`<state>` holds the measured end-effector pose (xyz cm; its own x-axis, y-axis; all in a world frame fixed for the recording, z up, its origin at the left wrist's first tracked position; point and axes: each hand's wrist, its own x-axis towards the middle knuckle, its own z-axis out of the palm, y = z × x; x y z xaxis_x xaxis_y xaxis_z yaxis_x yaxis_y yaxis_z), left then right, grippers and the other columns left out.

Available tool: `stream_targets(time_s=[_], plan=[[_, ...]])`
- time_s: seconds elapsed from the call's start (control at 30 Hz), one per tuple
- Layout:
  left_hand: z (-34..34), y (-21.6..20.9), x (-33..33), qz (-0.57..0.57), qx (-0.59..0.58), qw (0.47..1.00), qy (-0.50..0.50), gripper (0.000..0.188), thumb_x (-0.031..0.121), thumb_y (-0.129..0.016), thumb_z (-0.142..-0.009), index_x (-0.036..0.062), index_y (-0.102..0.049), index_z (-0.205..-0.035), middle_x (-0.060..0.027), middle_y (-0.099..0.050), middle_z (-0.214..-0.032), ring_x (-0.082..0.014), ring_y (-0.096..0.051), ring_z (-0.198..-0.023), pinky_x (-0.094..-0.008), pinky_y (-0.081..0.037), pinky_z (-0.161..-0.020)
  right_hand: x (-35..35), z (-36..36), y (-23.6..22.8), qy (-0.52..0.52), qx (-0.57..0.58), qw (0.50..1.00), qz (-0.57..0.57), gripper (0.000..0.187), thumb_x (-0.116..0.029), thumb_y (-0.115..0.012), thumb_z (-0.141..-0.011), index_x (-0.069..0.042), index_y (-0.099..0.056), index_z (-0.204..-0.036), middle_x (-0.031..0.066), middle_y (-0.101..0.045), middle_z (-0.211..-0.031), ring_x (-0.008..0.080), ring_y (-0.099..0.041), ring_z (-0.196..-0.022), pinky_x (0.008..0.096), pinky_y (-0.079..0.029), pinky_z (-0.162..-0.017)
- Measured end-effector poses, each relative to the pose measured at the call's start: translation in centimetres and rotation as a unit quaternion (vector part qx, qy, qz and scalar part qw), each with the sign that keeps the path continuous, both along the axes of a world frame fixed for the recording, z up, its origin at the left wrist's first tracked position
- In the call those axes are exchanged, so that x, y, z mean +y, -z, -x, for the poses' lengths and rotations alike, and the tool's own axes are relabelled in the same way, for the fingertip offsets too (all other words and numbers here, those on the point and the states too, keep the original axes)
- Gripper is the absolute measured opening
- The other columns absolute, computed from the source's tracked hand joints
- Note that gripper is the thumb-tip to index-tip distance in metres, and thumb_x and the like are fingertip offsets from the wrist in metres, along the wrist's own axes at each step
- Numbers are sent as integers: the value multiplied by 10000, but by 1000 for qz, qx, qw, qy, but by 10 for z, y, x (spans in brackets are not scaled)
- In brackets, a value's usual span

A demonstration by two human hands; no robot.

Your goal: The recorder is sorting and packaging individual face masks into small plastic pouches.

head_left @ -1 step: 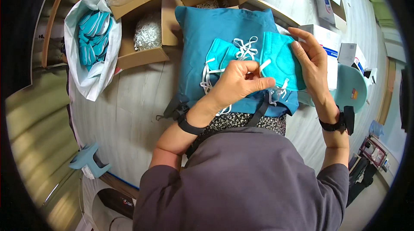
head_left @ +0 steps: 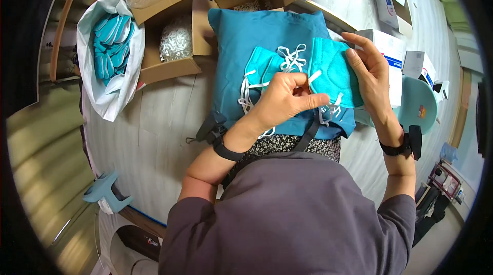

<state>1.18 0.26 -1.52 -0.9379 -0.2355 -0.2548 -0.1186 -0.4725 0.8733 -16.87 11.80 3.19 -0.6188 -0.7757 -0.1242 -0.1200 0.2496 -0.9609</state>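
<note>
A teal face mask (head_left: 331,64) with a stitched curved line is held up over my lap. On its right edge, my right hand (head_left: 374,77) grips it between thumb and fingers. My left hand (head_left: 290,98) is closed at the mask's left edge, thumb extended, beside a short white strap end (head_left: 315,76); the fingertips are partly hidden. Beneath lies a dark teal cushion (head_left: 231,39), with other teal masks (head_left: 262,62) on it. Their white ear loops (head_left: 292,57) lie tangled over them.
A white sack (head_left: 84,49) of teal mask pieces stands at left. Next to it, an open cardboard box (head_left: 169,70) contains a bag of white loops (head_left: 176,39). White boxes (head_left: 395,87) and a pale teal stool (head_left: 418,103) are at right.
</note>
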Motion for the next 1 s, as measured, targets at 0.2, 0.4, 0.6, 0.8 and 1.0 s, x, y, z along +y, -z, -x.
stream_targets(time_s=[0.2,0.4,0.6,0.8,1.0], plan=[[15,-2,19,15,86,996,-3,171,80,-769,-856,3,-721,-1001,-21,-724,-925,-61,-625,-815,-246,-519,-747,-4,4,6,3,-27,1000,2,290,-130,-625,-973,-25,-615,-1243,28,-669,-873,42,-564,-794,190,-451,-695],[9,-9,14,63,9,998,-6,152,123,-704,-917,-9,-753,-862,8,-657,-718,-31,-542,-654,-219,-439,-592,-4,16,16,37,-47,998,-1,280,-133,-625,-973,-17,-627,-1228,41,-681,-877,46,-574,-791,193,-460,-690],[4,-12,-5,212,-11,977,-6,153,137,-780,-848,-7,-738,-818,71,-406,-575,-9,-351,-557,-233,-272,-487,0,26,25,33,-44,998,3,281,-143,-624,-977,-8,-629,-1224,61,-701,-919,51,-592,-797,192,-474,-700],[1,-4,-15,328,-15,944,-26,168,100,-793,-820,-16,-703,-740,24,-409,-586,-38,-351,-555,-273,-284,-486,0,31,18,50,-62,997,21,279,-148,-621,-980,0,-631,-1216,70,-703,-936,59,-607,-805,182,-479,-705],[-5,-17,-31,288,-3,958,-5,137,72,-785,-819,-23,-708,-757,22,-445,-594,-42,-366,-557,-264,-278,-485,5,44,20,55,-62,996,34,284,-146,-614,-983,16,-625,-1216,76,-702,-953,65,-618,-801,188,-491,-702]])
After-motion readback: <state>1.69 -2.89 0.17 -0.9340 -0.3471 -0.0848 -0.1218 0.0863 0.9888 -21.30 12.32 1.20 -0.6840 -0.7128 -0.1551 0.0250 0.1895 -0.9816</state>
